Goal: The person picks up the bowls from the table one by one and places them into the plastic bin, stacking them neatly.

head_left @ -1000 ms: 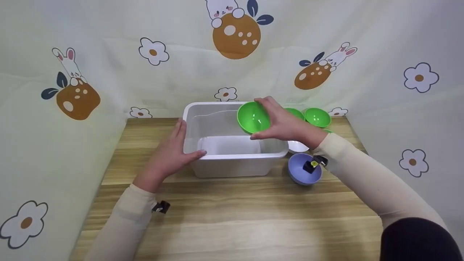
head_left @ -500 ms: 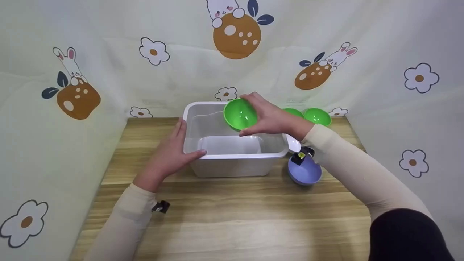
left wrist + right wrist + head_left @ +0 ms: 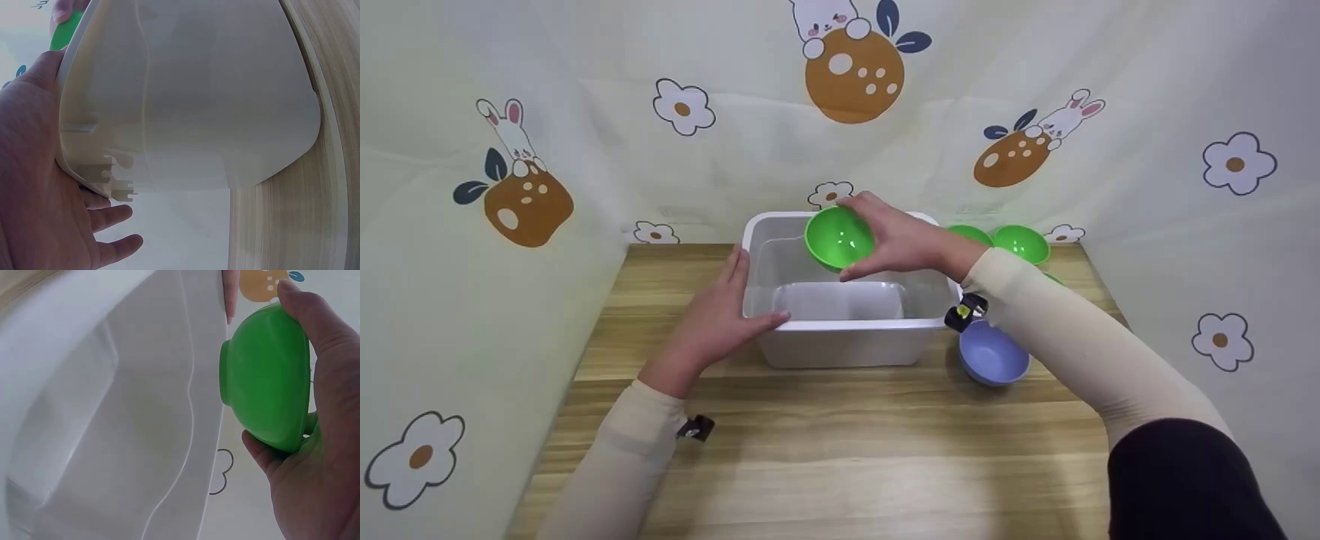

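My right hand [image 3: 896,240] grips a green bowl [image 3: 831,238] by its rim, over the white plastic bin [image 3: 840,346]. Its mouth faces up and tilts toward me; in the right wrist view the green bowl [image 3: 267,377] shows its outer wall and foot. My left hand [image 3: 701,330] lies against the bin's left end, thumb across the front rim and fingers along the side. Straight fingers reach past the bin [image 3: 197,112] in the left wrist view. Within the bin, the part of the floor that shows is bare.
A periwinkle bowl [image 3: 994,352] stands right of the bin. Behind my right forearm are green bowls [image 3: 1021,244], partly hidden by the sleeve. The wooden table [image 3: 840,457] meets a printed curtain [image 3: 750,150] at the back and sides.
My right hand has carried the green bowl leftward, from above the bin's right part to nearer its middle. My left hand has stayed at the bin's left end.
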The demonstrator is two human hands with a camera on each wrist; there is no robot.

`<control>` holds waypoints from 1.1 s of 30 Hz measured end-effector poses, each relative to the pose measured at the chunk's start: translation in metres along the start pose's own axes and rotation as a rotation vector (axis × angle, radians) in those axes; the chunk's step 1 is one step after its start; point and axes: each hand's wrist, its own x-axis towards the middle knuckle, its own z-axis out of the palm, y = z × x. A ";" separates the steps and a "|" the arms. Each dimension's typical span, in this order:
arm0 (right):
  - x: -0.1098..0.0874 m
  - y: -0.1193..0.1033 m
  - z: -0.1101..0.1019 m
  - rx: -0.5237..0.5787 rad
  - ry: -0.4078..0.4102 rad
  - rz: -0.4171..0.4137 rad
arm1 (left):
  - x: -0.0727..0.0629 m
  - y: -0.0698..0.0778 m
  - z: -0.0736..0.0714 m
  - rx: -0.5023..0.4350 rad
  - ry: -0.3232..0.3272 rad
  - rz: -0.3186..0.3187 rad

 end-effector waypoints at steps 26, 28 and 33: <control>0.042 0.017 0.011 0.056 0.036 -0.050 | -0.001 0.000 -0.001 0.010 -0.020 -0.002; 0.045 0.018 0.014 0.043 0.031 -0.059 | -0.001 0.000 -0.001 0.004 -0.021 0.000; 0.051 0.021 0.019 0.035 0.016 -0.063 | -0.001 -0.001 -0.001 -0.002 -0.024 0.001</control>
